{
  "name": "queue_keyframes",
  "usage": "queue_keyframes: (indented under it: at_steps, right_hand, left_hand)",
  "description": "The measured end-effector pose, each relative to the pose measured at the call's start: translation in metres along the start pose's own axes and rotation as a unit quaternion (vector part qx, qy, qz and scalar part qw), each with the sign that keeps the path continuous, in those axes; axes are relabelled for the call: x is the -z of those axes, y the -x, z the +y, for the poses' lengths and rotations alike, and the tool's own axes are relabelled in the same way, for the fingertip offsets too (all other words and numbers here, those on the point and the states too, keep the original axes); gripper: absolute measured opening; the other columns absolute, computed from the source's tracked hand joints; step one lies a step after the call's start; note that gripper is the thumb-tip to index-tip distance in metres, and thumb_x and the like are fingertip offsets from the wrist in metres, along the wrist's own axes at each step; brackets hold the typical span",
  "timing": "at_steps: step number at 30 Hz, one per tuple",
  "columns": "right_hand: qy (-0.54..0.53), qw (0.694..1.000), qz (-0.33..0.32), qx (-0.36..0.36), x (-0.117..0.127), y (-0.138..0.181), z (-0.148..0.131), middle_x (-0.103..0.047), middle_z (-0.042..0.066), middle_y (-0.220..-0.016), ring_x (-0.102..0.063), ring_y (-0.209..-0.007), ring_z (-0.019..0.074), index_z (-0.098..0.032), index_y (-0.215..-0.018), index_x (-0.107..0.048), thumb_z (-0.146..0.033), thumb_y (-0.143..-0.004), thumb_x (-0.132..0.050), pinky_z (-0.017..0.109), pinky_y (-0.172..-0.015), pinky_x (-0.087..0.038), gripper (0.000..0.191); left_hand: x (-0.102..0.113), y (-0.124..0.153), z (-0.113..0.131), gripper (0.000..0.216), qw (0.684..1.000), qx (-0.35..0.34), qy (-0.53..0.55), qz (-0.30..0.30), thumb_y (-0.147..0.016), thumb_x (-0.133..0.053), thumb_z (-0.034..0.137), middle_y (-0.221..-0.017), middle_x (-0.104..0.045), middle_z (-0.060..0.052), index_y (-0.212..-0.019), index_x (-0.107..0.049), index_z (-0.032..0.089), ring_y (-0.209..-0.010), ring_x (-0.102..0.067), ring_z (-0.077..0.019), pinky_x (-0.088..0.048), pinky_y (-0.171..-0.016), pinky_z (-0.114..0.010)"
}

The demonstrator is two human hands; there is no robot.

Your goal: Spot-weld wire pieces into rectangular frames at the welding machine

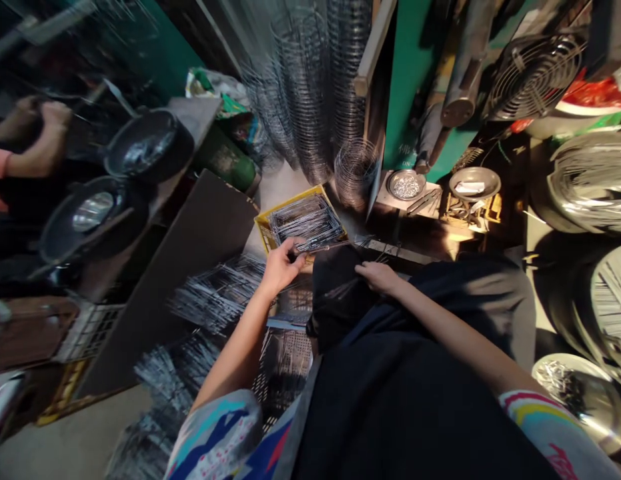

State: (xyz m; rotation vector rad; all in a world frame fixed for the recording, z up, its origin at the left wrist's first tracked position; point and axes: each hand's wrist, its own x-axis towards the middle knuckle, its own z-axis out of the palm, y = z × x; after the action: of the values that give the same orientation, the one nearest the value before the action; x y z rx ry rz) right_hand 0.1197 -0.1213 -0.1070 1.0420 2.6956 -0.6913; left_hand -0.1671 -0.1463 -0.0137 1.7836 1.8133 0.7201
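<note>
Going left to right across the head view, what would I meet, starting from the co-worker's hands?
Co-worker's hands → upper black pan → yellow basket of wire pieces → the person's right hand → bowl with white paper → upper big basin by the right edge.

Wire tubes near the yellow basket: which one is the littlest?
The low wire tube, just right of the yellow basket. The tall wire tubes behind it reach far higher in the picture.

Grey floor (pixel 55 440) shows beside a slanting dark board (pixel 190 280); a green panel (pixel 407 67) (faintly lettered low down) stands ahead, warm light pooling rightward.
</note>
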Motion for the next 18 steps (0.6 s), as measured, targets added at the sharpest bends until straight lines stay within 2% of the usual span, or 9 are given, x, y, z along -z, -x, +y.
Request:
queue_keyframes:
  at_steps: [3, 6, 9, 13, 16, 18]
  right_hand:
    - [-0.002, 0.998, 0.058, -0.027, 0.021, -0.021, 0.009, -0.064, 0.012, -0.105, -0.060, -0.091, 0.0212, -0.021, -0.120, -0.059, -0.018, -0.096, -0.042, 0.026, -0.068, -0.036, 0.030]
    - [-0.006, 0.998, 0.055, -0.014, 0.030, -0.030, 0.019, -0.064, 0.011, -0.104, -0.059, -0.089, 0.0199, -0.022, -0.118, -0.062, -0.019, -0.097, -0.041, 0.026, -0.066, -0.034, 0.030]
    - [-0.023, 0.999, 0.032, -0.005, 0.022, -0.025, 0.027, -0.064, 0.009, -0.106, -0.060, -0.091, 0.0188, -0.023, -0.121, -0.061, -0.020, -0.097, -0.044, 0.024, -0.065, -0.035, 0.029]
    - [-0.046, 0.998, 0.032, -0.029, 0.004, -0.015, 0.028, -0.062, 0.009, -0.118, -0.062, -0.099, 0.0205, -0.025, -0.133, -0.053, -0.030, -0.097, -0.051, 0.025, -0.070, -0.041, 0.036]
    - [-0.050, 0.997, 0.032, -0.052, -0.003, -0.015, 0.023, -0.059, 0.009, -0.123, -0.063, -0.097, 0.0207, -0.025, -0.134, -0.051, -0.031, -0.097, -0.050, 0.026, -0.070, -0.044, 0.037]
    - [-0.047, 0.996, 0.043, -0.067, -0.007, -0.015, 0.020, -0.058, 0.010, -0.124, -0.063, -0.095, 0.0204, -0.023, -0.133, -0.050, -0.030, -0.098, -0.047, 0.026, -0.069, -0.045, 0.036]
  left_hand:
    - [0.000, -0.011, 0.002, 0.036, 1.000, -0.001, 0.011, 0.010, -0.082, -0.061, 0.032, -0.067, -0.051, 0.005, -0.113, -0.066, 0.014, -0.060, -0.047, -0.0123, -0.038, -0.063, -0.023]
    - [-0.007, -0.016, 0.001, 0.039, 0.999, -0.012, 0.021, -0.022, -0.086, -0.058, 0.033, -0.067, -0.051, 0.005, -0.119, -0.065, 0.014, -0.060, -0.047, -0.0121, -0.038, -0.062, -0.023]
    - [-0.021, -0.018, -0.005, 0.044, 0.995, -0.023, 0.011, -0.092, -0.087, -0.057, 0.032, -0.074, -0.060, 0.002, -0.127, -0.064, 0.016, -0.064, -0.053, -0.0135, -0.042, -0.065, -0.024]
    - [-0.038, -0.023, -0.014, 0.044, 0.987, -0.033, 0.025, -0.154, -0.088, -0.057, 0.033, -0.093, -0.073, -0.007, -0.126, -0.067, 0.015, -0.083, -0.065, -0.0210, -0.049, -0.083, -0.033]
    - [-0.041, -0.026, -0.015, 0.045, 0.979, -0.041, 0.048, -0.195, -0.089, -0.058, 0.037, -0.112, -0.073, -0.011, -0.127, -0.065, 0.015, -0.099, -0.068, -0.0251, -0.050, -0.094, -0.037]
    - [-0.041, -0.026, -0.011, 0.052, 0.972, -0.055, 0.050, -0.225, -0.087, -0.062, 0.039, -0.128, -0.068, -0.011, -0.135, -0.060, 0.018, -0.113, -0.065, -0.0267, -0.047, -0.101, -0.038]
